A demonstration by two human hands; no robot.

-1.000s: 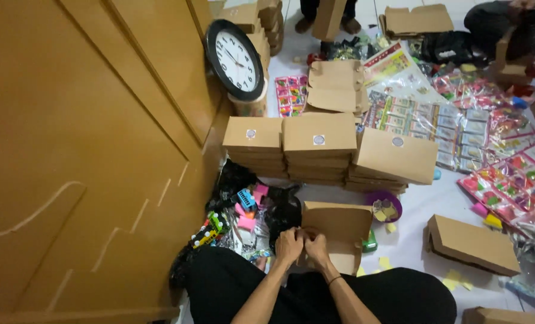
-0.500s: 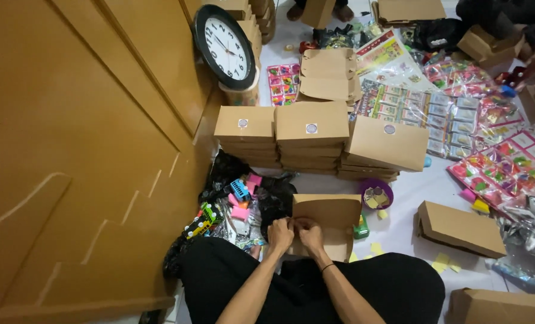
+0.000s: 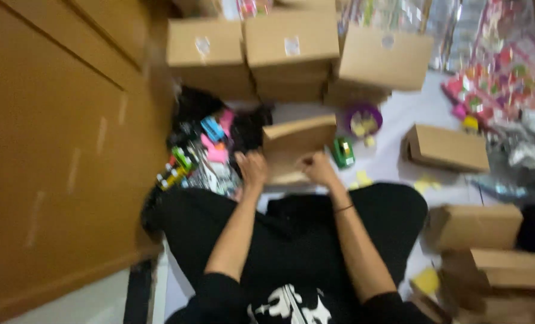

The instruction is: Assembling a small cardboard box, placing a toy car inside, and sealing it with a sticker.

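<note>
Both hands have parted since before: left hand [image 3: 252,168] and right hand [image 3: 317,168] grip opposite sides of the brown cardboard box [image 3: 297,144] just beyond the lap. Gripped loosely, it may tip onto the toys [image 3: 210,150] at left.

- The left hand [image 3: 253,168] and the right hand [image 3: 316,169] are bare, with no gloves and no rings to be made out in the blurred frame.
- A thin dark band [image 3: 343,208] circles the right wrist.
- Both forearms are uncovered; black sleeves [image 3: 219,295] start near the elbows, at the lower edge of the view.
- The top is black, with a white printed graphic [image 3: 288,307] on the chest.
- Black trousers [image 3: 291,225] cover both legs.
</note>
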